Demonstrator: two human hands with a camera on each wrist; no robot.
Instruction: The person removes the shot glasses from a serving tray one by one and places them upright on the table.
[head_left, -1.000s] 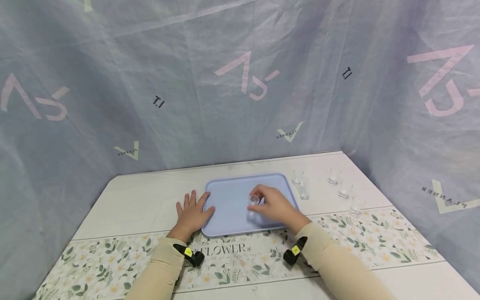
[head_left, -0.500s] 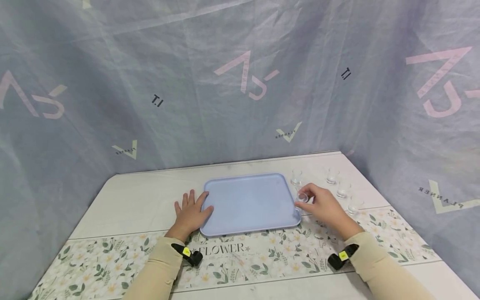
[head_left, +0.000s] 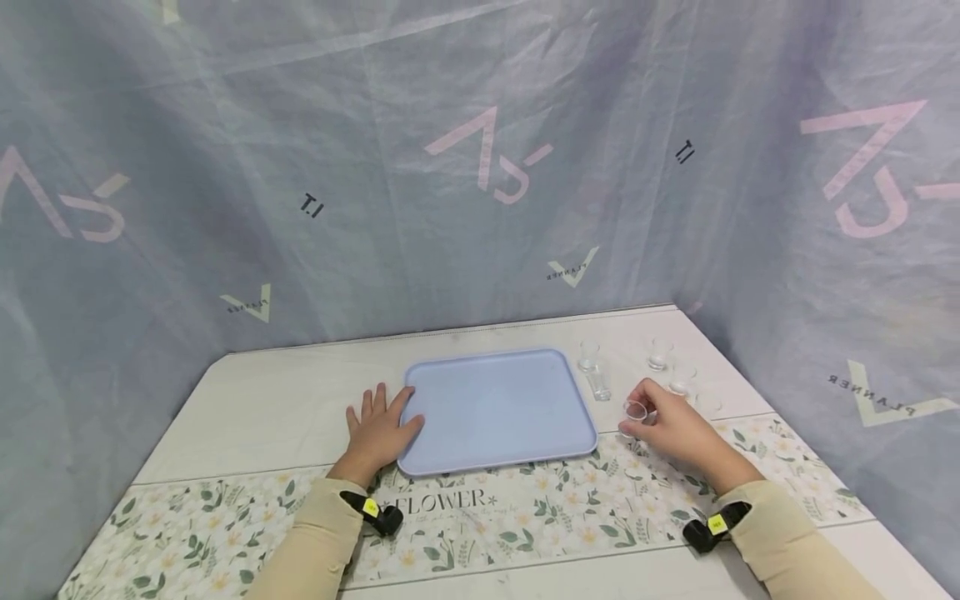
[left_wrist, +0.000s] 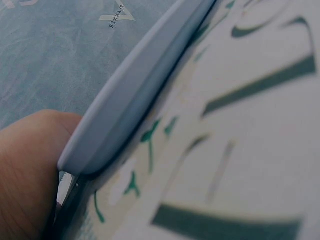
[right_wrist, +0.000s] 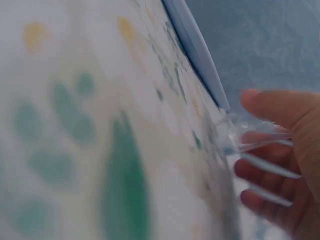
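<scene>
Cloth with a floral print and the word FLOWER (head_left: 450, 502) runs across the near part of the white table (head_left: 285, 392), under both cream sleeves. At the left, the left hand (head_left: 377, 432) lies flat on the table with its fingers straight and slightly spread, the thumb side pressed against the left edge of the light blue tray (head_left: 498, 408). The left wrist view shows that same thumb (left_wrist: 27, 165) tight against the tray's rounded rim (left_wrist: 135, 95), with the printed cloth just beside it. The tray sits in the middle of the table, its near edge overlapping the floral strip.

Just right of the tray, the right hand (head_left: 678, 433) holds a small clear glass cup (head_left: 634, 411), thumb and fingertips curled round its wall, close above or on the table near the tray's near right corner; whether the cup touches the surface cannot be told. The right wrist view shows the cup (right_wrist: 250, 140) pinched between thumb and fingers, with the tray's edge (right_wrist: 195, 50) near it.

Farther back, more clear cups stand on the table: two (head_left: 592, 371) just beside the tray's far right corner, and others (head_left: 667, 367) well to the right, behind the right hand.
</scene>
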